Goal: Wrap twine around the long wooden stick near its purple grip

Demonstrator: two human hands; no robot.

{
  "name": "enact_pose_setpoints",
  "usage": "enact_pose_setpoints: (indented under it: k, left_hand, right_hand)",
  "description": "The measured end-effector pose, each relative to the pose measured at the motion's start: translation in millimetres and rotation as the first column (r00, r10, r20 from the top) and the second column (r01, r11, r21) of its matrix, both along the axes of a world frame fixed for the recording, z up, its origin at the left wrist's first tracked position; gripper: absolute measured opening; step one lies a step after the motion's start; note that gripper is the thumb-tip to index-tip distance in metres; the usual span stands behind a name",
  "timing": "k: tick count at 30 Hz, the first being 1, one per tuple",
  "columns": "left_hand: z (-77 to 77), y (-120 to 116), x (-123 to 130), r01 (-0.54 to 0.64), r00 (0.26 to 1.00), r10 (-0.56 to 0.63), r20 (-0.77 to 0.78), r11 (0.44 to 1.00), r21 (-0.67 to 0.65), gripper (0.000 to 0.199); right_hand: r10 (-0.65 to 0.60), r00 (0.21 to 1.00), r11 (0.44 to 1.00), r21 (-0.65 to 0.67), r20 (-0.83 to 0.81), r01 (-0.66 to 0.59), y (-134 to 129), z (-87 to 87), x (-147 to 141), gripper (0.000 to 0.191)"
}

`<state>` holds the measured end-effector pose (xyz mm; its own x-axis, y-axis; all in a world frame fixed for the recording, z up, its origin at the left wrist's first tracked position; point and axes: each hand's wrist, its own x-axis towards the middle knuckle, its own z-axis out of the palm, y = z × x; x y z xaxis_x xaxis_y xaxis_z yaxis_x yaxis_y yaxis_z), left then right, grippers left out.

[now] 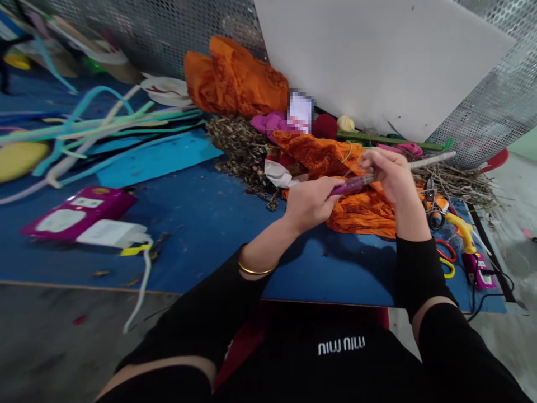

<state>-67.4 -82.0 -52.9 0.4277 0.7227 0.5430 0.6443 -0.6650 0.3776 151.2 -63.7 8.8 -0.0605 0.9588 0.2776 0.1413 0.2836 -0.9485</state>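
Note:
My left hand is closed around the purple end of a thin stick, which slants up to the right. The stick's far part is pale and whitish. Curled fingers of my right hand close at the stick's middle, and the stick passes behind that hand. Whether a thread or strip is also pinched there, I cannot tell. Beneath both hands lies crumpled orange patterned fabric. A white crumpled piece is just beyond my left hand.
Dried plant matter and twigs flank the fabric. Scissors, a yellow-handled glue gun and a purple power box lie at right. Coloured foam strips and a purple packet occupy the left. A white board leans behind.

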Motion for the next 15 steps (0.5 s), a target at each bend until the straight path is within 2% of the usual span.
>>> enact_pose_setpoints:
  k: [2,5,8,11,15]
  left_hand:
    - [4.6,6.6,-8.0,-0.003,0.993,0.015,0.119,0.995,-0.098,0.035]
    - [11.7,20.9,-24.8,0.000,0.967,0.057,0.248,0.974,-0.227,0.035]
    - [18.9,34.0,-45.6,0.061,0.939,0.050,0.340,0.950,-0.307,0.033]
    - [26.4,40.4,-68.6,0.103,0.940,0.023,0.340,0.933,-0.346,0.031]
    - [33.1,42.3,-99.0,0.078,0.963,0.012,0.270,0.944,-0.320,0.047]
  right_hand:
    - [-0.072,0.994,0.997,-0.015,-0.082,0.071,-1.5,10.9,26.6,0.046]
    - [-0.179,0.979,0.983,0.014,-0.092,0.181,-5.9,24.6,73.0,0.044]
    - [-0.303,0.939,0.947,0.062,-0.163,0.316,-10.8,30.5,113.3,0.044]
    - [-0.427,0.880,0.888,0.088,-0.210,0.452,-15.2,29.2,140.9,0.042]
    - [-0.590,0.800,0.796,0.086,-0.106,0.599,-22.2,23.9,164.4,0.042]
